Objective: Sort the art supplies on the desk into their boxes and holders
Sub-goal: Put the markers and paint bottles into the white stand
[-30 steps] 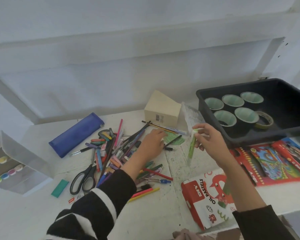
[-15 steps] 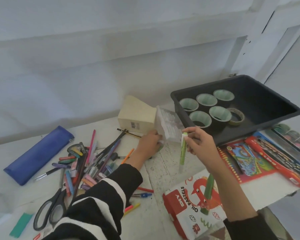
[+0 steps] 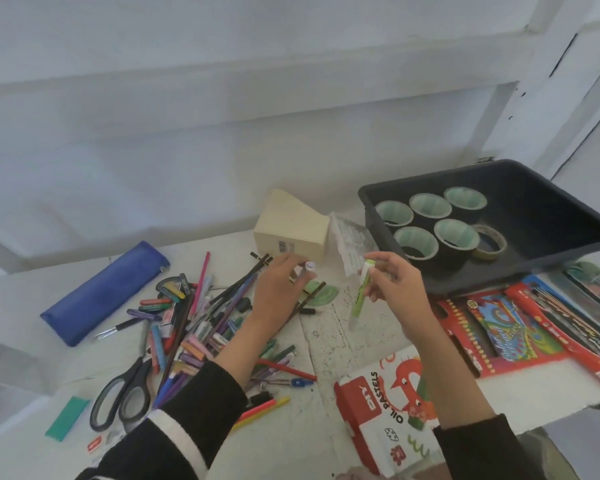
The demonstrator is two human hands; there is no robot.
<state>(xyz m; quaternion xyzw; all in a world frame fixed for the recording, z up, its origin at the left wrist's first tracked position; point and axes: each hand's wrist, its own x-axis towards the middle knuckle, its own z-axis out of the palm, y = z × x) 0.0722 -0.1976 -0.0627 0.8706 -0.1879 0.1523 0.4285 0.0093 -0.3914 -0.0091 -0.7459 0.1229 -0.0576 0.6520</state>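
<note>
My right hand [image 3: 394, 284] holds a light green marker [image 3: 361, 292] upright above the white desk. My left hand [image 3: 279, 287] pinches a small pen with a white end [image 3: 307, 266] just in front of the cream wooden holder [image 3: 291, 226]. A clear plastic box [image 3: 349, 244] leans between the holder and the black tray. A heap of pens, markers and pencils [image 3: 194, 317] lies under and left of my left arm. An oil pastels box [image 3: 388, 407] sits at the desk's near edge.
A black tray [image 3: 534, 237] with several tape rolls [image 3: 426, 220] stands at the right. Red colouring sets [image 3: 520, 323] lie in front of it. A blue pencil case [image 3: 106, 291], black scissors [image 3: 125, 393] and a green eraser [image 3: 66, 417] lie on the left.
My left hand has lifted off the desk by the clear box and now pinches a small pen. The right hand keeps the green marker. The view shifted left again.
</note>
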